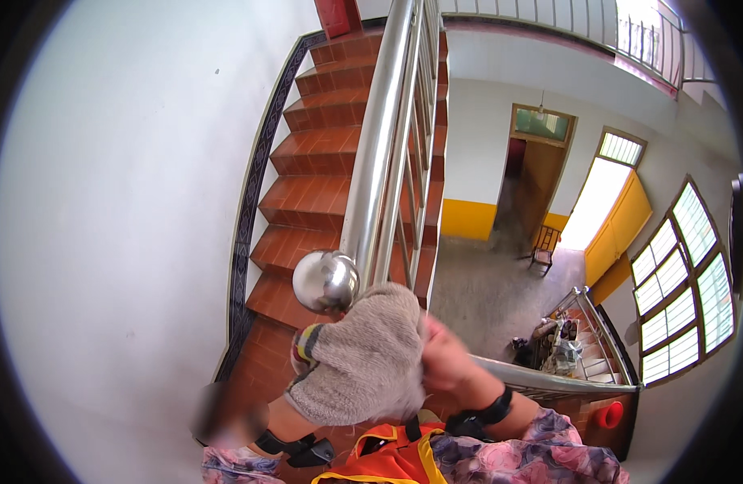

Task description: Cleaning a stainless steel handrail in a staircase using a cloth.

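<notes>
A grey-beige cloth [363, 355] with a yellow, green and dark striped edge is bunched up in front of me. It covers my left hand, so the fingers there are hidden; only the left wrist [284, 421] shows below it. On the cloth's right side, my right hand [446, 359] is closed on its edge, slightly blurred. Just beyond the cloth is the shiny metal ball [326, 281] topping the stair post. The steel handrail [379, 145] runs up and away from it. Whether the cloth touches the rail cannot be made out.
Red-tiled stairs [311, 198] climb ahead, between the rail and a white wall [129, 202]. To the right, another handrail [549, 377] borders a drop to a lower floor [476, 290] with a chair [542, 248]. A red bucket-like object [608, 415] stands at the lower right.
</notes>
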`<state>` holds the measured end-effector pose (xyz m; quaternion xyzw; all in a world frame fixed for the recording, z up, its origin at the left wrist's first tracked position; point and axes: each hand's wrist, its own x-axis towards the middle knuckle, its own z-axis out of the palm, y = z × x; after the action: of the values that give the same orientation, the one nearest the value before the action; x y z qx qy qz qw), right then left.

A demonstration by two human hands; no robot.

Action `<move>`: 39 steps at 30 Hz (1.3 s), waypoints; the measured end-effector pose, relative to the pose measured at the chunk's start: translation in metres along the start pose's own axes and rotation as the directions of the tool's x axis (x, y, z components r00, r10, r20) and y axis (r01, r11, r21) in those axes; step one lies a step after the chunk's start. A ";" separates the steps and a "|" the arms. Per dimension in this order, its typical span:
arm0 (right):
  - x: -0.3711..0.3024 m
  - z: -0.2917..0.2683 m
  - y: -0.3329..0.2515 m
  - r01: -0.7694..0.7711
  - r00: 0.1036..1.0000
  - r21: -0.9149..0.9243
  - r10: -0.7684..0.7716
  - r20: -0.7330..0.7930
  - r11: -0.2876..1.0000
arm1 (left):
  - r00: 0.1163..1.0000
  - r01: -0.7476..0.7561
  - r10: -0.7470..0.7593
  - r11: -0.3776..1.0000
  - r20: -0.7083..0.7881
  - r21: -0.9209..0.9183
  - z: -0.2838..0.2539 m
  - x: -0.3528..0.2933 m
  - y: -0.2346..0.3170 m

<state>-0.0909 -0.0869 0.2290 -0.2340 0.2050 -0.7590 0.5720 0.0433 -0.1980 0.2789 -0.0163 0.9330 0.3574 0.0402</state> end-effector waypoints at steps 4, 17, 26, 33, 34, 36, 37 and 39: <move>0.001 0.000 -0.086 0.456 0.863 -0.259 -0.494 -0.105 0.852 | 0.999 -0.030 0.026 0.987 0.026 0.159 -0.002 0.007 0.005; 0.161 0.015 -0.078 0.335 0.639 -0.760 -0.459 0.617 -0.557 | 0.498 0.332 0.595 0.541 -0.631 0.772 -0.057 0.041 0.009; 0.289 0.021 -0.227 0.221 0.642 -0.752 -0.488 0.591 -0.621 | 0.438 0.379 0.612 0.540 -0.659 0.752 -0.051 0.044 0.000; 0.355 0.013 -0.296 0.077 0.547 -0.907 -0.743 0.386 -0.415 | 0.435 0.380 0.607 0.546 -0.665 0.747 -0.049 0.039 -0.004; 0.353 0.014 -0.297 0.086 0.531 -0.932 -0.775 0.342 -0.352 | 0.430 0.381 0.607 0.550 -0.669 0.743 -0.048 0.040 -0.003; 0.345 0.012 -0.293 0.092 0.533 -0.926 -0.767 0.357 -0.367 | 0.410 0.377 0.633 0.538 -0.657 0.754 -0.052 0.047 -0.001; 0.340 0.009 -0.288 0.100 0.536 -0.918 -0.757 0.374 -0.383 | 0.388 0.376 0.658 0.526 -0.645 0.763 -0.053 0.051 0.000; 0.316 0.005 -0.258 0.194 0.531 -0.932 -0.767 0.361 -0.304 | 0.400 0.368 0.647 0.534 -0.649 0.761 -0.053 0.051 0.002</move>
<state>-0.3619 -0.3239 0.4207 -0.4473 0.6471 -0.5776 -0.2182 -0.0110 -0.2317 0.3148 -0.0905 0.8366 -0.1980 -0.5027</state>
